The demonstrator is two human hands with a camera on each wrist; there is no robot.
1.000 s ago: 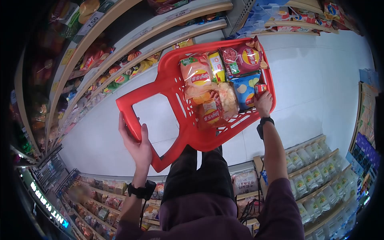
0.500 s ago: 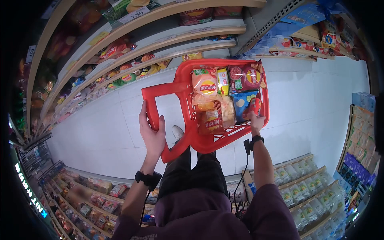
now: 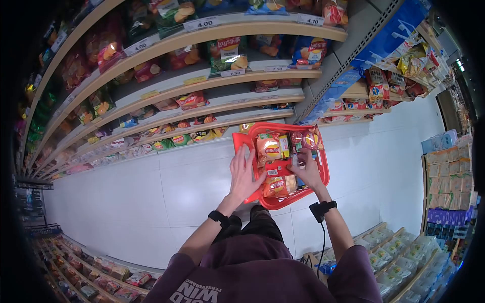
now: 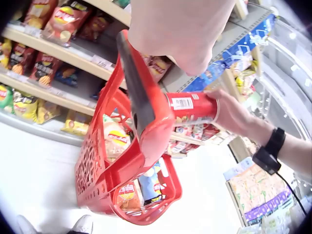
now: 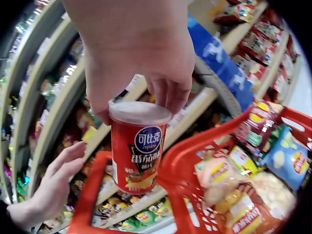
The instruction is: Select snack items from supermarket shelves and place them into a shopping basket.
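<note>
My right hand (image 3: 306,172) grips a red chip can (image 5: 139,153) at its pale-lidded top. In the right wrist view the can hangs upright, beside the handle (image 5: 90,195) of a red shopping basket (image 5: 187,146). My left hand (image 3: 244,174) is spread close to the handle, holding nothing; in the right wrist view its fingers (image 5: 63,161) reach toward the can. From the left wrist, the can (image 4: 192,108) shows just behind the handle's top. Inside the basket lie several chip bags, among them an orange bag (image 3: 274,187), a maroon bag (image 5: 260,119) and a blue bag (image 5: 287,156).
Shelves of chip bags (image 3: 227,53) with price tags curve along the far side. A blue display panel (image 3: 389,33) stands at the shelf end. Lower racks (image 3: 389,257) hold clear packs on the near right. Pale floor tiles (image 3: 126,202) surround the basket.
My right hand has lifted the chip can out of the basket's right end and carried it left, toward the handle. My left hand has let go of the handle. The head view has tilted up.
</note>
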